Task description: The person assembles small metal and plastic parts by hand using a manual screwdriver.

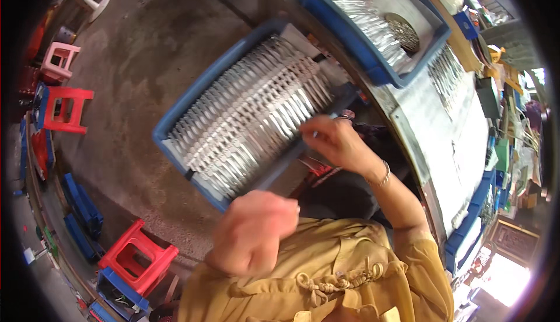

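Observation:
A blue tray (169,125) in front of me holds slim silvery metal pieces (251,112), laid side by side in long, dense rows. Their exact kind is too blurred to tell. My right hand (335,142) is at the tray's right edge, thumb and fingers pinched together; whatever they hold is too small to make out. Close to the tray's near corner and in front of my body, my left hand (254,233) is curled closed. Motion smears it, and its fingers hide anything inside.
A second blue tray (373,70) with similar metal pieces and a round disc (402,32) stands on the table (431,147) at right. More pieces (448,80) lie there. Red stools (137,258) and a pink stool (60,60) stand on the floor at left.

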The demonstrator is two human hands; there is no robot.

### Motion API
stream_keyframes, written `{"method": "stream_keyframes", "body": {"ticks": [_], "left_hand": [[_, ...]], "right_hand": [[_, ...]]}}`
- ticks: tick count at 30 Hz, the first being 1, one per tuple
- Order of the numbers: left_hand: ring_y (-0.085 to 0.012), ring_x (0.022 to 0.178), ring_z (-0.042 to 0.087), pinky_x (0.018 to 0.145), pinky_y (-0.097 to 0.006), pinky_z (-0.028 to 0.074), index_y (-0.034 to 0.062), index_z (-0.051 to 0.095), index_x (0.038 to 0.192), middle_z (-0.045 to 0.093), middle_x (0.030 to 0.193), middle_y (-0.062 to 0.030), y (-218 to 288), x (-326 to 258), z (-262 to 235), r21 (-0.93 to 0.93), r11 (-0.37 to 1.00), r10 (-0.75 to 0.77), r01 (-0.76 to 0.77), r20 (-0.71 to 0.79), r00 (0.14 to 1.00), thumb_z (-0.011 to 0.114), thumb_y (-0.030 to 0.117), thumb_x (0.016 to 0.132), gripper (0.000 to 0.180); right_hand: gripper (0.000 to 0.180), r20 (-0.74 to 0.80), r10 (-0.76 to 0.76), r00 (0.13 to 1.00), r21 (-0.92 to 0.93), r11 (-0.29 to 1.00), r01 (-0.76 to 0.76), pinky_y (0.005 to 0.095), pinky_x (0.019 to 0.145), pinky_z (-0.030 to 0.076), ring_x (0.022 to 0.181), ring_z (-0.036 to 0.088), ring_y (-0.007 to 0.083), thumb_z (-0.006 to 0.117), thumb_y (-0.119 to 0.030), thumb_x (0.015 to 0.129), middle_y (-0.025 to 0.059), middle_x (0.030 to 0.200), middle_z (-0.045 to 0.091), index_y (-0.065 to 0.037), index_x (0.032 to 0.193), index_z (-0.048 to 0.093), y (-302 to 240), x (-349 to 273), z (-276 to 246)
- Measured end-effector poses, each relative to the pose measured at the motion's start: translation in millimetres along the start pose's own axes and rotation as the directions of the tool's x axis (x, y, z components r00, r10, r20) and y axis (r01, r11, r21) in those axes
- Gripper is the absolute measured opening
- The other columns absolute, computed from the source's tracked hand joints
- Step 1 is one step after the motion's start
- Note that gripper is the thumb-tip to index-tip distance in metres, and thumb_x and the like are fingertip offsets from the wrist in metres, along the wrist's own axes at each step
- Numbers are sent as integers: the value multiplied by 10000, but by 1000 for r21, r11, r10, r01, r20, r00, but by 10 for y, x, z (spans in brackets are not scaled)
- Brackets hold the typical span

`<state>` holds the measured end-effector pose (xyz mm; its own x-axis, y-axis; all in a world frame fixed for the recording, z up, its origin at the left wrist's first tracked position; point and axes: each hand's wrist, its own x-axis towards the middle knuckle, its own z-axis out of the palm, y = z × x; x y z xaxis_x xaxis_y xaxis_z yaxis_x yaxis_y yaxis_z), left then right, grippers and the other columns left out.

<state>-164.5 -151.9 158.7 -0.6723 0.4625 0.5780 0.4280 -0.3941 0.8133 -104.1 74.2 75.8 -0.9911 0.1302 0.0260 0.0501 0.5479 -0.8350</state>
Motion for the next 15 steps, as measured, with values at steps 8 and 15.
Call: {"method": "stream_keyframes", "body": {"ticks": [8, 15], "left_hand": [[-205, 739, 593, 637, -333, 522, 48, 593, 935, 587, 885, -90, 552, 574, 348, 0, 996, 89, -93, 271, 959, 652, 67, 793, 155], [-146, 702, 523, 634, -297, 486, 139, 504, 936, 515, 797, -21, 1585, 444, 760, 67, 974, 137, -217, 588, 797, 596, 217, 877, 134]], "right_hand": [[191, -90, 248, 965, 61, 968, -243, 276, 641, 500, 742, 629, 175, 609, -14, 883, 103, 873, 632, 8, 1071, 638, -171, -1475, -238], [188, -302, 334, 893, 167, 941, -295, 302, 619, 490, 740, 620, 210, 627, -22, 872, 116, 868, 626, 5, 1058, 635, -179, -2278, -320]]}}
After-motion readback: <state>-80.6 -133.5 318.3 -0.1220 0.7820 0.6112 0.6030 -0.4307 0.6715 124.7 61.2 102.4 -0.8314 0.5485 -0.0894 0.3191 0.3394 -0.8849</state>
